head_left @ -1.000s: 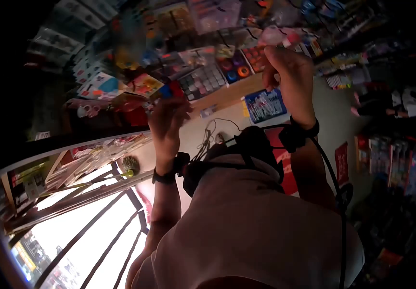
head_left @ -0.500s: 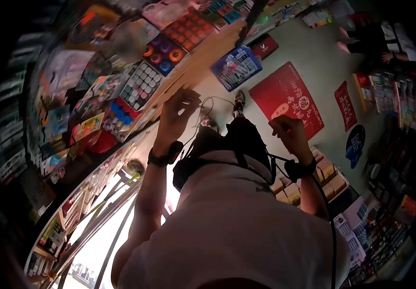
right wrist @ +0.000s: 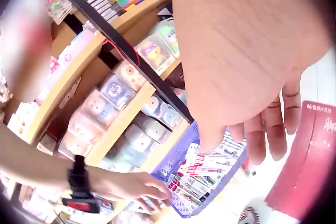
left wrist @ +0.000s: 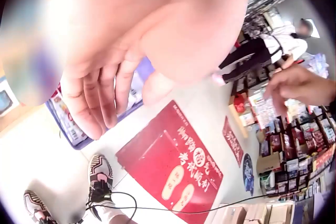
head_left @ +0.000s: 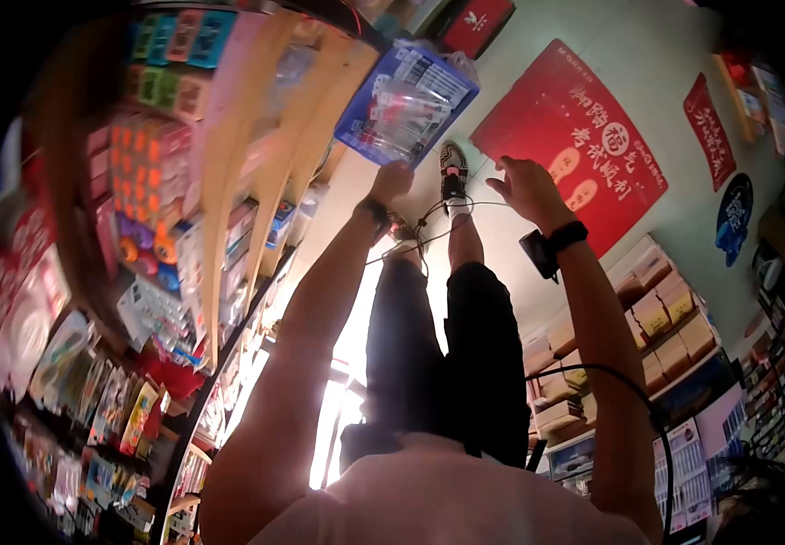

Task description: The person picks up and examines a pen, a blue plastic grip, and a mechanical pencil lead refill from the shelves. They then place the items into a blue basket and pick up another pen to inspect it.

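My left hand (head_left: 392,181) hangs in front of the near edge of a blue plastic basket (head_left: 353,123), overlapping it in the head view. Its fingers droop relaxed with nothing between them, as the left wrist view shows. Inside the basket lie packaged pens (right wrist: 202,169), some in clear wrap with red and white labels. Over the floor beside the red mat (head_left: 583,136), my right hand (head_left: 531,193) is held out with its fingers loosely bent and nothing in them.
Shelves of boxed goods (right wrist: 100,108) line the left side. My shoes (left wrist: 98,174) stand on the pale floor, a thin black cable (left wrist: 131,198) near them. Shelves of small boxes (head_left: 656,322) are at the right. Another person (left wrist: 262,50) stands farther off.
The head view has turned toward the floor, with the basket and red mat now nearer. Both hands, holding nothing, have shifted; the left now reaches toward the basket.
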A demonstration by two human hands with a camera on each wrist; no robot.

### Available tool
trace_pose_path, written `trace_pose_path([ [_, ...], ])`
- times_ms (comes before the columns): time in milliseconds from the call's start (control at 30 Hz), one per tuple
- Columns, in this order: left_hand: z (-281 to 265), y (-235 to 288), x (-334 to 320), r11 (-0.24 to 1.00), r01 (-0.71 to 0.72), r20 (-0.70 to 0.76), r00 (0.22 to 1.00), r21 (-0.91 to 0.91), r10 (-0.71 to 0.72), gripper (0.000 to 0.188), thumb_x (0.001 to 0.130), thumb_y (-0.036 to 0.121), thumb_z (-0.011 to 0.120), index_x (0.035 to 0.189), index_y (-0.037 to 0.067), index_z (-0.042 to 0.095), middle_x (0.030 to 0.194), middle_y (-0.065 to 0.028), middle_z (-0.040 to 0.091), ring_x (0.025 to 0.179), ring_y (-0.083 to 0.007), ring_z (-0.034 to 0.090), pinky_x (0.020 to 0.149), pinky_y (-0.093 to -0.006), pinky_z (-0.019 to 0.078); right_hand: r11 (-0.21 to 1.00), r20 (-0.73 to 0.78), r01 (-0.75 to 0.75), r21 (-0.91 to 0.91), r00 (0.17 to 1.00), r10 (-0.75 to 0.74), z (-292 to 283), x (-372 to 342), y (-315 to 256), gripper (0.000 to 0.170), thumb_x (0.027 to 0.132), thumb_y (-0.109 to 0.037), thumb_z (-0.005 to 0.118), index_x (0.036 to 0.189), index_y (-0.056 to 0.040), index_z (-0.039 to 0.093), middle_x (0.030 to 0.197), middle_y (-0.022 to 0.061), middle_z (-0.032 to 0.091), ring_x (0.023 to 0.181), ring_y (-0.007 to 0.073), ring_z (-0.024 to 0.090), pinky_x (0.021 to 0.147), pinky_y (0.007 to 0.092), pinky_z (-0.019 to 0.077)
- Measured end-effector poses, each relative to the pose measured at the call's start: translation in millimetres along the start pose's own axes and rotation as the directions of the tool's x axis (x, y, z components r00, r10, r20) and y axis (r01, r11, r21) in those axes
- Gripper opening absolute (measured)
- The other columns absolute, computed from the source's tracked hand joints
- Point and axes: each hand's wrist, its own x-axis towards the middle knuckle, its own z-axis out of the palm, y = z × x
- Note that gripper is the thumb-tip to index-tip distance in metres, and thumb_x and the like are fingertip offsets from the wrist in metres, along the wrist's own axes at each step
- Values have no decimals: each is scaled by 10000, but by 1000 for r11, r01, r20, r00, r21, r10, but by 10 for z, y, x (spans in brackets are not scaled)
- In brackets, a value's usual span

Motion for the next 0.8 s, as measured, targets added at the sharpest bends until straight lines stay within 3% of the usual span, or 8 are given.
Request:
trace_pose_path([
  [133, 676, -376, 600, 961, 216, 27, 976, -171, -215, 180, 855, 185, 577, 879, 31, 667, 833, -171, 665, 824, -410, 635, 748, -493, 520, 965, 43, -103, 240, 994, 96, 493, 56, -60, 307, 880, -308, 695, 1003, -37, 622, 727, 147, 656, 748, 352, 653, 677, 461, 508],
  [233, 1014, -520, 824, 966, 206, -297, 923, -159, -246, 225, 871, 233, 599, 878, 14, 650, 906, -252, 655, 875, -457, 623, 758, -515, 506, 929, 150, -165, 331, 981, 121, 933, -215, -63, 319, 879, -315, 696, 1021, -40, 616, 730, 138, 643, 765, 348, 657, 673, 458, 510],
  [400, 938, -402, 853, 867, 409, -192, 862, -285, -470, 226, 848, 252, 645, 905, 35, 675, 952, -234, 670, 888, -440, 636, 753, -514, 508, 898, 353, -329, 292, 910, 218, 1027, -617, -211, 310, 886, -324, 678, 968, -28, 630, 836, 192, 654, 807, 382, 656, 707, 488, 530],
  [600, 396, -101, 475, 861, 382, -363, 791, -336, -492, 228, 806, 291, 693, 763, 70, 729, 750, -162, 697, 725, -357, 685, 657, -441, 539, 960, 177, -189, 208, 972, 153, 833, -776, -49, 335, 903, -284, 695, 1054, 7, 629, 790, 150, 691, 704, 304, 669, 672, 403, 526],
  [633, 262, -78, 340, 908, 379, -388, 821, -176, -418, 213, 816, 274, 704, 773, 67, 724, 739, -151, 698, 710, -336, 690, 645, -429, 538, 973, 144, -162, 164, 980, 139, 706, -747, -87, 317, 892, -259, 711, 1063, -5, 628, 775, 118, 690, 690, 282, 666, 661, 396, 521],
  [700, -160, 222, -47, 826, 300, -415, 752, -478, -513, 208, 833, 273, 629, 772, 82, 686, 811, -148, 676, 773, -383, 639, 684, -510, 499, 978, 117, -136, 156, 986, 119, 414, -702, -257, 328, 897, -283, 691, 1067, -10, 633, 784, 123, 684, 733, 308, 663, 682, 412, 519],
  [767, -678, 494, -481, 844, 311, -317, 825, -436, -468, 202, 855, 244, 601, 765, 78, 673, 766, -149, 662, 754, -366, 639, 675, -476, 501, 990, 61, -60, 125, 997, 52, 134, -634, -484, 341, 890, -279, 691, 1092, -11, 627, 770, 117, 665, 761, 331, 648, 702, 427, 510],
  [800, -738, 505, -700, 947, 217, -451, 839, -239, -305, 166, 849, 190, 586, 765, 72, 667, 751, -142, 657, 734, -344, 639, 669, -457, 503, 990, -57, 83, 114, 995, -76, 91, -611, -564, 322, 878, -216, 723, 1100, -12, 610, 771, 116, 655, 673, 286, 627, 652, 387, 510],
])
